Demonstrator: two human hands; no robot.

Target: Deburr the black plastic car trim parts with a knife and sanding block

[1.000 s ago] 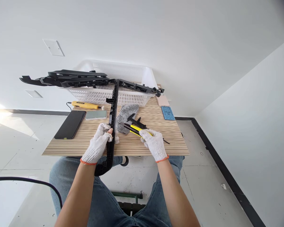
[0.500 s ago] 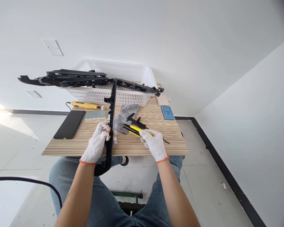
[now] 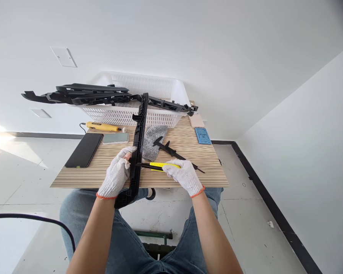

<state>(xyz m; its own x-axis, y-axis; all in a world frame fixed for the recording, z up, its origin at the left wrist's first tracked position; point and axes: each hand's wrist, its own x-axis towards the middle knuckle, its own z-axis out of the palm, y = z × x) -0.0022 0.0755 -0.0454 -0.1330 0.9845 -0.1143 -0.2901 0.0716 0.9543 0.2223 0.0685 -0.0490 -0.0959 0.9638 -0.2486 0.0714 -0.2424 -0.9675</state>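
My left hand, in a white knit glove, grips a long black plastic trim piece near its lower part. The piece stands lengthwise over the table, its bottom end past the front edge and its top end by the basket. My right hand, also gloved, is closed on a yellow and black utility knife. The knife points left, its tip at the right side of the trim, level with my left hand; whether it touches is too small to tell. Black calipers lie just beyond the knife, beside a grey cloth.
A white basket behind holds several black trim parts. On the table lie a black phone, a yellow rotary tool, a grey-green block and a blue card.
The knife has swung left and levelled, its tip now at the trim. The trim's upper end has shifted right, and my left fingertips are no longer visible on its right side.
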